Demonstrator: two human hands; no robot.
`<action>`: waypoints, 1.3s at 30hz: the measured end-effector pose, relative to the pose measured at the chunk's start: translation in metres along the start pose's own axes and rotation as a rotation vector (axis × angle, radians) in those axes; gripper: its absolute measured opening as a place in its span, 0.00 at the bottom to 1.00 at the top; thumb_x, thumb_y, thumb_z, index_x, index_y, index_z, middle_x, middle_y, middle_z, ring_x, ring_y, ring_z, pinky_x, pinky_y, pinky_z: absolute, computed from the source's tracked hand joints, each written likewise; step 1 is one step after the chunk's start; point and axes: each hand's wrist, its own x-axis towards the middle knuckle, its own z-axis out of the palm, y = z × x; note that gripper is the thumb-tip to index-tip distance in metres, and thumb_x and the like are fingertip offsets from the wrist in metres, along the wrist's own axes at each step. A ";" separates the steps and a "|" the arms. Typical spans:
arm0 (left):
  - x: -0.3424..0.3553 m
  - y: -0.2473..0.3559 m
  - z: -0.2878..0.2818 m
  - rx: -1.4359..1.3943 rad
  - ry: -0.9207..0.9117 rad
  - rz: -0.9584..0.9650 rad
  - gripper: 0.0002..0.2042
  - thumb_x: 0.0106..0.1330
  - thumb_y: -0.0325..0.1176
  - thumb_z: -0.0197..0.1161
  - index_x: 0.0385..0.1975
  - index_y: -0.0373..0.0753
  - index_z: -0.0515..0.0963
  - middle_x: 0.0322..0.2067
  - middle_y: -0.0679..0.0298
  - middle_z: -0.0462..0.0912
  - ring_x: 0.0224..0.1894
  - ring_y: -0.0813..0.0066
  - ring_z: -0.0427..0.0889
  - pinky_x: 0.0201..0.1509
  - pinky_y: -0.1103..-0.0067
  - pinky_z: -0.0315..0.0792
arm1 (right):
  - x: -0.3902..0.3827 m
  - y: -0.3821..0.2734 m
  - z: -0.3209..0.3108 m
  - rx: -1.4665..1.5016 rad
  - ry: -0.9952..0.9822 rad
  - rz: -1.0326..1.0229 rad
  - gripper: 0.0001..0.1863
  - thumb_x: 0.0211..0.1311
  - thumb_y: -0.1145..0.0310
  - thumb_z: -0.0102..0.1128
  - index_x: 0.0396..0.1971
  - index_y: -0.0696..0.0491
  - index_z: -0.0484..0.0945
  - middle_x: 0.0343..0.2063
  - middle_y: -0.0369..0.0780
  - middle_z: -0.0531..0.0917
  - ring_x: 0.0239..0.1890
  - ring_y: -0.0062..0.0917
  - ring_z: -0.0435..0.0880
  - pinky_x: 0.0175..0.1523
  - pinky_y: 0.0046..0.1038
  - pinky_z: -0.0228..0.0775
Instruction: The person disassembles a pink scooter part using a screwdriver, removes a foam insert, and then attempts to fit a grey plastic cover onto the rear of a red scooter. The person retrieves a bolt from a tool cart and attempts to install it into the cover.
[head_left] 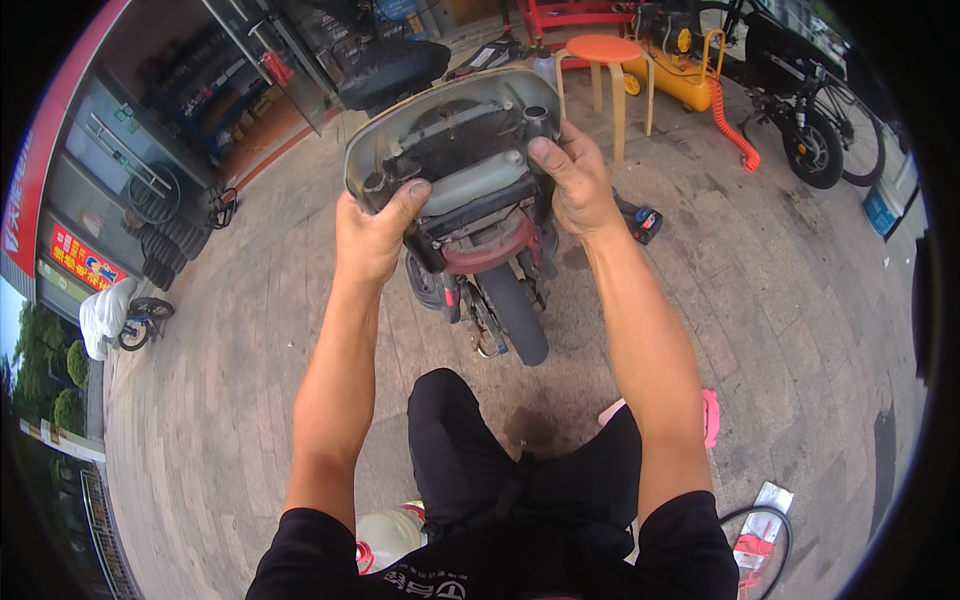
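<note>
A curved grey shell (362, 140) with a dark inside and short round posts at its two sides is between my hands, over the rear of a two-wheeled scooter. My left hand (375, 230) is closed on its left edge, thumb laid over the front. At the right edge my right hand (580, 180) grips it with the thumb beside a post. Whether the shell is joined to the scooter cannot be told. Below it show a dark red rear part (492, 248) and the black rear tyre (515, 312). A dark saddle (395, 70) lies beyond.
An orange-topped stool (604, 48) stands behind to the right, near a yellow air compressor (690, 85) with a coiled orange hose (732, 130). A cordless tool (645, 222) lies on the paving right of the scooter. A whitish plastic container (390, 538) sits by my left side.
</note>
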 end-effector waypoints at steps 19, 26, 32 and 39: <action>-0.004 -0.008 -0.004 0.043 0.010 -0.024 0.21 0.57 0.34 0.71 0.49 0.36 0.74 0.42 0.67 0.79 0.44 0.77 0.76 0.51 0.77 0.70 | -0.004 -0.002 -0.009 0.198 0.020 0.066 0.21 0.66 0.58 0.52 0.48 0.61 0.73 0.40 0.40 0.80 0.43 0.23 0.77 0.51 0.27 0.69; -0.008 -0.008 0.001 0.058 0.040 0.034 0.20 0.60 0.35 0.68 0.50 0.35 0.73 0.44 0.66 0.79 0.45 0.76 0.76 0.52 0.77 0.69 | -0.006 0.003 -0.005 -0.174 0.015 -0.013 0.21 0.62 0.59 0.63 0.45 0.60 0.74 0.34 0.34 0.79 0.35 0.14 0.74 0.41 0.17 0.68; -0.017 -0.016 0.001 -0.110 0.047 0.010 0.20 0.63 0.37 0.65 0.51 0.34 0.72 0.45 0.64 0.78 0.48 0.74 0.75 0.55 0.76 0.68 | -0.005 0.004 -0.004 -0.070 0.033 0.017 0.20 0.62 0.58 0.62 0.44 0.59 0.75 0.34 0.34 0.79 0.35 0.15 0.74 0.41 0.19 0.67; -0.027 -0.033 0.017 -0.033 0.193 0.149 0.18 0.66 0.37 0.61 0.51 0.34 0.72 0.47 0.64 0.77 0.49 0.75 0.75 0.56 0.76 0.67 | -0.005 0.005 -0.001 0.018 0.020 0.023 0.18 0.63 0.59 0.61 0.44 0.57 0.75 0.35 0.34 0.80 0.35 0.15 0.75 0.43 0.20 0.68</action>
